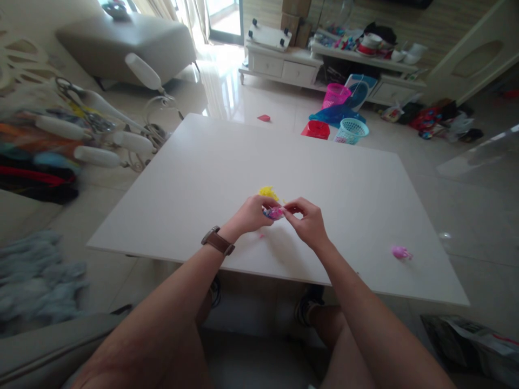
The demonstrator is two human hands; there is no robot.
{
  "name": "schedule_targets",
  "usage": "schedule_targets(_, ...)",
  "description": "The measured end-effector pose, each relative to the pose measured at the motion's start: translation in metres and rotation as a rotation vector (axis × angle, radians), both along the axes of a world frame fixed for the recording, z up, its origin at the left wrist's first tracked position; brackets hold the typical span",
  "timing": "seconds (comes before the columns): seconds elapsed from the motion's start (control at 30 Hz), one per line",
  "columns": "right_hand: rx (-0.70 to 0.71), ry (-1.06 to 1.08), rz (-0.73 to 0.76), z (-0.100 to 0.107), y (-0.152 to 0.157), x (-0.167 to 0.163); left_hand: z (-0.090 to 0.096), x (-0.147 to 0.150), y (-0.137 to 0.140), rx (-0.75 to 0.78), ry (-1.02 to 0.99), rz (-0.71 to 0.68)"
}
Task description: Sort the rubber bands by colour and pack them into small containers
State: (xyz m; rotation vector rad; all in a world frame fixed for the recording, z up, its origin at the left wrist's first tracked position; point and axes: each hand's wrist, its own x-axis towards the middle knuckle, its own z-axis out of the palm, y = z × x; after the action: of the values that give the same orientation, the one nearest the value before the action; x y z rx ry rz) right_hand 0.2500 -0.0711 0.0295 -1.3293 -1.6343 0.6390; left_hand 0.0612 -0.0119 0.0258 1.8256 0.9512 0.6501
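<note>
My left hand (253, 213), with a brown-strapped watch on its wrist, is closed around a small pink and blue plastic piece (275, 213) above the table. At the piece's right end my right hand (306, 216) is closed in a pinch. Whatever sits between its thumb and finger is too small to name. Just beyond the left hand lies a heap of small yellow bits (267, 192) on the white table (227, 162). A tiny pink bit (261, 235) rests below the left hand. Farther right on the tabletop is a pink toy-like piece (401, 253).
Past the table's far edge stand a red container (317, 129), a light blue basket (352, 129) and a pink basket (336, 94). A lamp with several white shades (144, 70) is at the left. A low white cabinet (284, 65) stands behind.
</note>
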Motion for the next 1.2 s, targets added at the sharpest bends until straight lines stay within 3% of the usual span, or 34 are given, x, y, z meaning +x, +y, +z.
schedule_targets(0.37, 0.127, -0.094, -0.019, 0.008, -0.004, -0.01, 0.001, 0.004, -0.003, 0.036, -0.027, 0.008)
schedule_targets(0.53, 0.191, -0.094, -0.202, 0.01, 0.001, 0.002, 0.004, 0.003, -0.002, 0.015, -0.074, 0.057)
schedule_targets(0.6, 0.076, -0.21, -0.25, 0.004, 0.006, 0.019, 0.003, 0.002, 0.0, 0.008, -0.117, 0.089)
schedule_targets(0.73, -0.421, -0.536, -0.225, -0.025, 0.011, 0.059, 0.005, -0.004, 0.006, -0.011, -0.147, 0.245)
schedule_targets(0.8, -0.564, -0.635, -0.196, -0.041, 0.009, 0.068, 0.007, -0.008, 0.009, -0.002, -0.147, 0.285)
schedule_targets(0.97, -0.566, -0.767, -0.086, -0.066, 0.002, 0.055, 0.014, -0.02, 0.016, 0.033, -0.194, 0.446)
schedule_targets(1.13, -0.652, -0.817, -0.034, -0.058, 0.007, 0.032, 0.012, -0.025, 0.022, 0.04, -0.258, 0.577)
schedule_targets(1.2, -0.615, -0.775, 0.017, -0.052, 0.011, 0.019, 0.011, -0.025, 0.024, 0.032, -0.287, 0.602)
